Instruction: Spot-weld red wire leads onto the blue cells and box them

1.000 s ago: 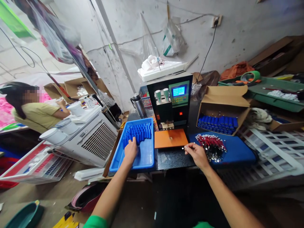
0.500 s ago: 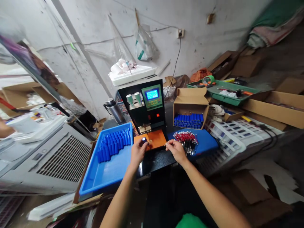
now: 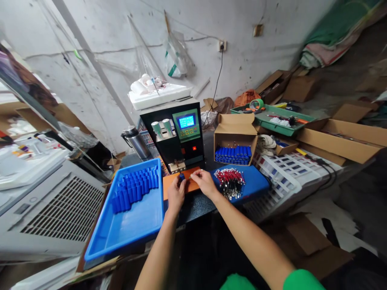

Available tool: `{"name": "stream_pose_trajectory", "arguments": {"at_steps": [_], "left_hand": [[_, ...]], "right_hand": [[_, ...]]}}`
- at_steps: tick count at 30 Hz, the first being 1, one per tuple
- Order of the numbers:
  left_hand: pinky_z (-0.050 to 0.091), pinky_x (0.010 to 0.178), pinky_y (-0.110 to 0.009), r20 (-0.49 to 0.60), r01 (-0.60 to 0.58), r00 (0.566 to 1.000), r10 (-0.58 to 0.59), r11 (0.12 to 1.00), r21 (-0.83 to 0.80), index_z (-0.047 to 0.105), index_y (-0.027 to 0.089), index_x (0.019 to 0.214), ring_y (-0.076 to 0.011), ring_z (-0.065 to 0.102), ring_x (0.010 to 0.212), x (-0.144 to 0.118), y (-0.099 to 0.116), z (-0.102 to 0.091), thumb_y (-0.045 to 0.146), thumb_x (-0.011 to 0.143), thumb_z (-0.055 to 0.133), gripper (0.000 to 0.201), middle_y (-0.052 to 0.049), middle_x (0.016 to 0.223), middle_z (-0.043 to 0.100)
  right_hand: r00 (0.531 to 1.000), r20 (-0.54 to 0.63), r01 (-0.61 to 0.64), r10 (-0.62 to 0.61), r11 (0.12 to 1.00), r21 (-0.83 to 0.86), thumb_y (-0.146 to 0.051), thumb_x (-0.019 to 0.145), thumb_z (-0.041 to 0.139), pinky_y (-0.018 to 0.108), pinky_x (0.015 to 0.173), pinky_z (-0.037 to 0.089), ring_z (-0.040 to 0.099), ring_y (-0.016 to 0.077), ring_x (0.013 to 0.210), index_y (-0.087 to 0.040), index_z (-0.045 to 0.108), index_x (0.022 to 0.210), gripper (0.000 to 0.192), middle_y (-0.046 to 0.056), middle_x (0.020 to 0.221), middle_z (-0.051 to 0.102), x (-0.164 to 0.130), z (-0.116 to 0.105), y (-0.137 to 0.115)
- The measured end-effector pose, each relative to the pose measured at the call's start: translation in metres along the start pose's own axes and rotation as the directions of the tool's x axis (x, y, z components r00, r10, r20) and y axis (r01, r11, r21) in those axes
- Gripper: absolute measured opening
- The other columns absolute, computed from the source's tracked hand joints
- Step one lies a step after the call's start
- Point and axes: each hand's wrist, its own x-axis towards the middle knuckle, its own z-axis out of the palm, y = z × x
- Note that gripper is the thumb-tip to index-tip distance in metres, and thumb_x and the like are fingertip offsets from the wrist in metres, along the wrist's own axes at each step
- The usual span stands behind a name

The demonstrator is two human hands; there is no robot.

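My left hand (image 3: pixel 176 193) is closed around a blue cylindrical battery cell (image 3: pixel 181 176), held with one end up over the orange plate (image 3: pixel 193 186). Just right of it, my right hand (image 3: pixel 205 183) pinches with thumb and fingertips; whatever is between them is too small to make out. Right behind the cell are the electrode tips (image 3: pixel 177 164) of a black spot welder (image 3: pixel 187 155) with a lit blue display. On the left, a blue tray (image 3: pixel 142 215) holds rows of standing blue cells (image 3: pixel 136 187). A pile of red and black wire leads (image 3: pixel 230 181) lies on a blue pad (image 3: pixel 256 183) at the right.
An open cardboard box (image 3: pixel 236 123) with stacked blue cells stands behind the pad. A steel flask (image 3: pixel 136 141) is left of the welder, and a white foam tray (image 3: pixel 160 96) lies on top of it. Further right are a green tray (image 3: pixel 281 117) and a white plastic crate (image 3: pixel 284 177).
My right hand has moved left over the orange plate, close to the cell. My left hand has brought the cell nearer the electrodes. The whole view has shifted slightly.
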Motion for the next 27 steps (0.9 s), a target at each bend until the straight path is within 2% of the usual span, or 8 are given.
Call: {"name": "stream_pose_trajectory", "arguments": {"at_steps": [4,9,16,27], "left_hand": [[0.048,0.081,-0.032,-0.032,0.006,0.999,-0.004,0.999,0.037,0.065,0.017,0.117,-0.022,0.066,0.09,0.001,0.0,0.001,0.046,0.088,0.053,0.043,-0.008,0.101,0.072],[0.049,0.078,-0.031,-0.045,-0.017,0.999,0.019,0.999,0.052,0.065,0.016,0.12,-0.0204,0.066,0.085,0.001,0.0,0.002,0.044,0.09,0.052,0.043,-0.008,0.101,0.072],[0.046,0.074,-0.03,-0.062,0.008,0.998,-0.004,0.998,0.061,0.065,0.017,0.117,-0.0207,0.066,0.082,-0.001,0.003,0.001,0.044,0.089,0.052,0.042,-0.007,0.094,0.072],[0.044,0.07,-0.029,-0.076,0.006,0.997,0.001,0.996,0.086,0.066,0.016,0.112,-0.0197,0.065,0.078,-0.002,0.007,0.002,0.042,0.089,0.051,0.038,-0.007,0.088,0.071]], "right_hand": [[1.0,0.004,-0.016,0.016,1.0,-0.009,-0.039,0.076,0.062,0.03,0.071,0.048,0.063,0.0204,0.073,-0.017,0.061,0.073,0.023,0.005,0.075,0.066,0.017,0.019,0.007],[0.999,0.031,-0.037,0.039,0.998,-0.051,-0.036,0.08,0.063,0.027,0.068,0.048,0.064,0.0199,0.074,-0.018,0.063,0.075,0.019,0.004,0.076,0.068,0.025,0.03,0.013],[0.996,-0.004,-0.092,0.093,0.98,-0.177,-0.034,0.083,0.063,0.026,0.07,0.048,0.064,0.0192,0.076,-0.018,0.065,0.078,0.017,0.002,0.078,0.069,0.026,0.035,0.017],[0.995,-0.02,-0.102,0.1,0.973,-0.206,-0.027,0.085,0.064,0.027,0.067,0.044,0.064,0.0197,0.075,-0.017,0.064,0.077,0.012,0.003,0.078,0.069,0.023,0.036,0.005]]}}
